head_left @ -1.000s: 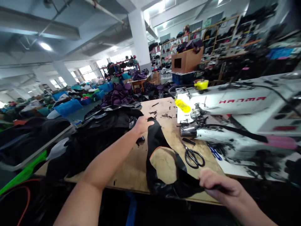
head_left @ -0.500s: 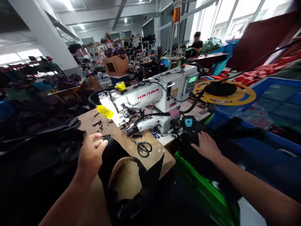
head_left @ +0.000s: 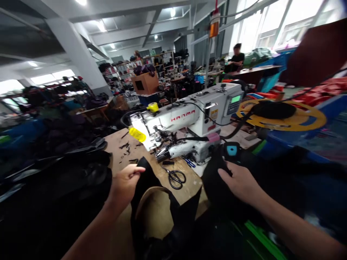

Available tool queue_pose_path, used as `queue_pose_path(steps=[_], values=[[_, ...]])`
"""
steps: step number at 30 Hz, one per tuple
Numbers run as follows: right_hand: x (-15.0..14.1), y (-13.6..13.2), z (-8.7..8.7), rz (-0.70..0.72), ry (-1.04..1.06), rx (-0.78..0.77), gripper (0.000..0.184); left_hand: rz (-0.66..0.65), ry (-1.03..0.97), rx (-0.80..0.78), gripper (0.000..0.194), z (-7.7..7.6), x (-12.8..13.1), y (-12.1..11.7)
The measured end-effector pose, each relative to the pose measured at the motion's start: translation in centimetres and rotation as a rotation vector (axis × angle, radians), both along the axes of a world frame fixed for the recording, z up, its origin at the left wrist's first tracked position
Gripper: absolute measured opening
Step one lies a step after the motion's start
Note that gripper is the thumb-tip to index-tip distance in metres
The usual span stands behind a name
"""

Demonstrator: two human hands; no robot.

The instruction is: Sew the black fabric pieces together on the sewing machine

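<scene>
My left hand pinches the edge of a black fabric piece over the wooden table. This piece curves round a tan area with a pale rim. On the right, my right hand grips another black fabric panel, its thumb in front and its other fingers mostly hidden behind. A white sewing machine stands beyond both hands, with a narrow cylinder arm low at the front. Black-handled scissors lie on the table between the hands.
Dark sheets are heaped at the left. A yellow reel stands beside the machine, near a blue crate. Below my right arm is a green crate edge. Thread scraps litter the table. A person sits far back.
My right hand has closed on a black panel and lifted it leftward to the table's corner. My left hand still holds its piece. The view has shifted, so the machine appears farther right.
</scene>
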State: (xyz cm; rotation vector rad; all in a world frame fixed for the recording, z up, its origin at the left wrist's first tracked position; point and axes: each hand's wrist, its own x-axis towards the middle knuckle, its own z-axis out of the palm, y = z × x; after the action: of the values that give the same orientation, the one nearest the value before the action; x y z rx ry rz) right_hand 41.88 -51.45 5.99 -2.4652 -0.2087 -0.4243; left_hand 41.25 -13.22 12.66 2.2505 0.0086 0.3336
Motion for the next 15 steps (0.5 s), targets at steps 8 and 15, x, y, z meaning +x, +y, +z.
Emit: queue_pose_path(steps=[8,15], values=[[-2.5,23.9,4.9,0.752,-0.280,-0.103,0.036,-0.242,0.609,-0.429,0.044,6.0,2.3,2.0],[1.6,23.3,-0.1,0.717,-0.197,0.468,0.024,-0.101,0.236,0.119,0.015,5.2,0.7,3.4]])
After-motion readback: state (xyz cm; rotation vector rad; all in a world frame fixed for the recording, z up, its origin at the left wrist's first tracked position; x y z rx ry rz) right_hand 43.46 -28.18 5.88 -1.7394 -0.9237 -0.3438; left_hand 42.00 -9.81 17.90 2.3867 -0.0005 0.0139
